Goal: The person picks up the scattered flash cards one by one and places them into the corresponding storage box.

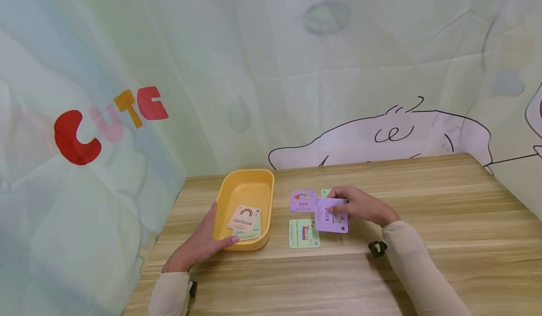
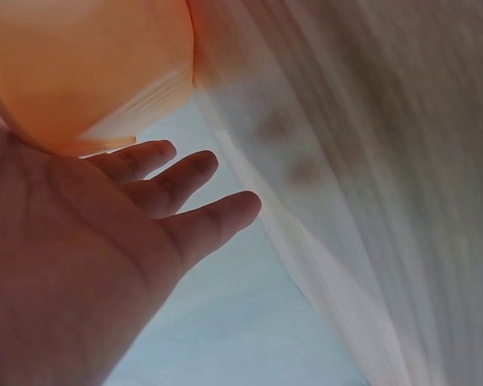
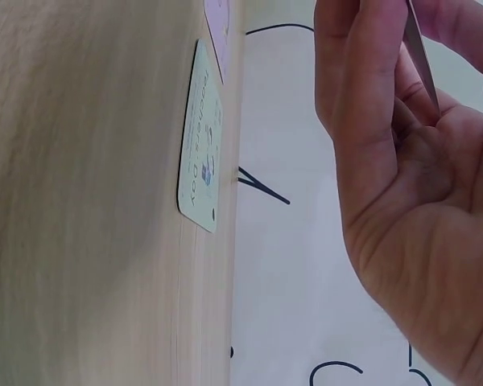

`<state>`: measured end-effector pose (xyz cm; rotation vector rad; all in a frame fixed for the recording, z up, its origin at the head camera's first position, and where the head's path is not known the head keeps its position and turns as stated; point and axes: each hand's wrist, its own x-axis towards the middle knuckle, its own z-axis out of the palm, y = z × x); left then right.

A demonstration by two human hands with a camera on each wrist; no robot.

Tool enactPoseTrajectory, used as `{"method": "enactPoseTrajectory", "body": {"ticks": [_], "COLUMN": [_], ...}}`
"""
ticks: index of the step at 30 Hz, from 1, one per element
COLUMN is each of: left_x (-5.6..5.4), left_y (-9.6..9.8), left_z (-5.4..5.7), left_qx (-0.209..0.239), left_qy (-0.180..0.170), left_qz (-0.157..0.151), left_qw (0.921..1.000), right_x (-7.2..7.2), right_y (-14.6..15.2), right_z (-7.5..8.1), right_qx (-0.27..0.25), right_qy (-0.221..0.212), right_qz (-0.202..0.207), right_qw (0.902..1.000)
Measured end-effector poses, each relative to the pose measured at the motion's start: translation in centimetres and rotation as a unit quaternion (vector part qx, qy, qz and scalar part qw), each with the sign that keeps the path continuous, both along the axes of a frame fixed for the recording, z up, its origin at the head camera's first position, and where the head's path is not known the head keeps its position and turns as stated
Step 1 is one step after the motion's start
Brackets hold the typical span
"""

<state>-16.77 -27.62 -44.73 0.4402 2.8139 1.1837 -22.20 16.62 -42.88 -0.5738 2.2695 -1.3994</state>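
Note:
A purple card (image 1: 325,219) printed "park" is pinched by my right hand (image 1: 360,207) above the table; only its thin edge (image 3: 423,68) shows in the right wrist view. Under and beside it lie a purple "zoo" card (image 1: 302,205), a green "Dragon Boat Festival" card (image 1: 298,236) and a green card (image 1: 325,193) mostly hidden by the hand. My left hand (image 1: 201,240) spans the near-left corner of a yellow tray (image 1: 271,198), thumb at the near rim, fingers straight. Inside the tray a "rainbow" card (image 1: 243,221) overlaps a green card (image 1: 250,233).
A wood-grain table (image 1: 444,222) carries everything. A printed curtain (image 1: 237,71) hangs along its back and left edges. A green "Teacher's Day" card (image 3: 200,145) lies flat on the table in the right wrist view.

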Motion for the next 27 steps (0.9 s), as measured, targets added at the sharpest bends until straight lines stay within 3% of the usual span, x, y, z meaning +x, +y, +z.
{"method": "enactPoseTrajectory", "body": {"ticks": [12,20,27], "left_x": [0.1,0.4,0.3], "left_y": [0.1,-0.2,-0.1], "left_z": [0.1,-0.3,-0.1], "left_qx": [-0.014,-0.043,-0.034], "left_qy": [0.004,-0.007,0.009], "left_qz": [0.007,0.032,0.022], "left_qw": [0.9999,0.9986,0.9991], "right_x": [0.0,-0.3,-0.7], "right_y": [-0.8,-1.6,-2.7], "right_z": [0.2,-0.2,0.0], "right_qx": [-0.007,-0.038,-0.043], "right_qy": [0.017,0.009,0.019], "right_qz": [0.001,0.004,0.004], "right_qw": [0.9998,0.9992,0.9989]}}
